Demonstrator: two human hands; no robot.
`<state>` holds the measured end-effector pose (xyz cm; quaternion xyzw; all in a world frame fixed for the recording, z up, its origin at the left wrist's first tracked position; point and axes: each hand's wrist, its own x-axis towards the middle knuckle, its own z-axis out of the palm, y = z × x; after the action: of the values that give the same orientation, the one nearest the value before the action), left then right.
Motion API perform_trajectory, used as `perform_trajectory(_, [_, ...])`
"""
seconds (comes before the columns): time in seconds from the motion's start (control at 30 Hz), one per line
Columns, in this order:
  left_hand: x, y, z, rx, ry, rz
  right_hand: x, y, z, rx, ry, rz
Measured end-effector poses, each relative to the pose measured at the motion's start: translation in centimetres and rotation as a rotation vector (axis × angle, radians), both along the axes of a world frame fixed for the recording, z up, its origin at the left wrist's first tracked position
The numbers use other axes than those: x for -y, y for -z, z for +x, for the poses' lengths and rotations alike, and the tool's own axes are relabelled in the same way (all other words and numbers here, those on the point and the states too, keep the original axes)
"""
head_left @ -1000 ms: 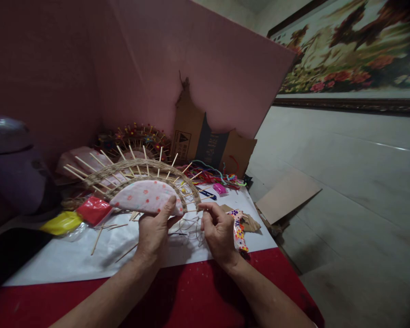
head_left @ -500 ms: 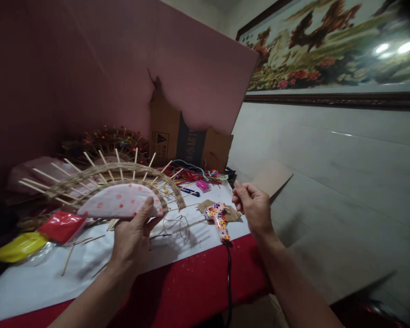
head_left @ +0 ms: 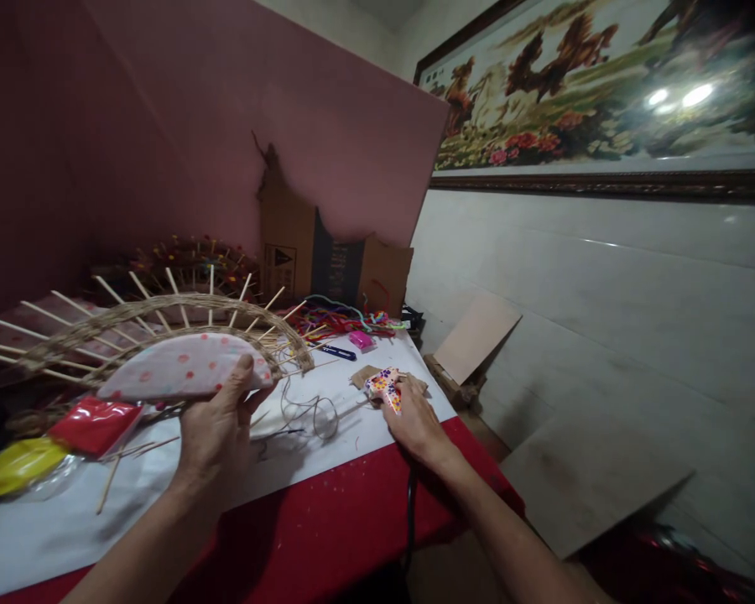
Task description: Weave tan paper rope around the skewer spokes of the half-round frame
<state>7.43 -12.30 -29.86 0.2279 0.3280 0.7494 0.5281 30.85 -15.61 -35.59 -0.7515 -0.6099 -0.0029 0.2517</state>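
Right hand [head_left: 415,415] has dropped from mid-air onto the flower-printed glue gun [head_left: 383,386] near the right edge of the surface [head_left: 358,428], fingers wrapped over its handle. The twine [head_left: 308,411] lies slack beside it, so weaving looks paused. Left hand [head_left: 217,424] stays clamped on the fan frame [head_left: 164,312] at its soft dotted fabric half-disc [head_left: 176,367], with stiff skewers radiating through a coarse braided arc.

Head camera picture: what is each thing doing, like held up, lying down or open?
Woven frame: held up, left hand gripping its cloth middle.
Glue gun: lying on the table, right hand on its handle.
Twine: loose, tangled on the table.
Cardboard box: torn open.
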Motion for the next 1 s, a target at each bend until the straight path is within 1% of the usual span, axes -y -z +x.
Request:
perform_trajectory(0.17, [-0.2, 0.2, -0.1, -0.003, 0.002, 0.017, 0.1, -0.1, 0.1, -0.091, 0.019, 0.191])
perform_trajectory(0.3, [-0.1, 0.1, -0.1, -0.002, -0.003, 0.012, 0.3, -0.8, 0.2, -0.071, 0.084, 0.318])
perform_trajectory(0.37, [-0.1, 0.0, -0.1, 0.0, -0.009, 0.006, 0.0, -1.0, 0.5, -0.072, 0.071, 0.388])
perform_trajectory(0.43, [-0.2, -0.1, -0.1, 0.0, -0.014, -0.001, -0.4, -1.1, 0.8, -0.126, 0.031, 0.42])
perform_trajectory(0.47, [-0.2, -0.1, -0.1, 0.001, -0.017, -0.004, -0.7, -1.2, 1.0, -0.184, 0.018, 0.398])
perform_trajectory(0.53, [-0.3, -0.1, -0.1, 0.004, -0.022, -0.007, -1.1, -1.1, 1.5, -0.311, 0.014, 0.3])
perform_trajectory(0.6, [-0.3, 0.0, -0.2, 0.002, -0.023, -0.007, -1.2, -1.1, 2.0, -0.38, 0.008, 0.202])
perform_trajectory(0.67, [-0.3, 0.1, -0.1, 0.005, -0.021, -0.009, -0.9, -1.0, 2.5, -0.374, -0.011, 0.167])
perform_trajectory(0.83, [-0.3, 0.2, -0.1, 0.02, -0.024, -0.031, 0.3, -0.8, 3.5, -0.266, -0.032, 0.106])
perform_trajectory(0.93, [-0.3, 0.2, -0.1, 0.028, -0.01, -0.042, 0.6, -0.6, 3.9, -0.286, -0.066, 0.045])
perform_trajectory(1.0, [-0.3, 0.3, -0.1, 0.028, -0.006, -0.045, 0.6, -0.6, 4.2, -0.299, -0.065, 0.031])
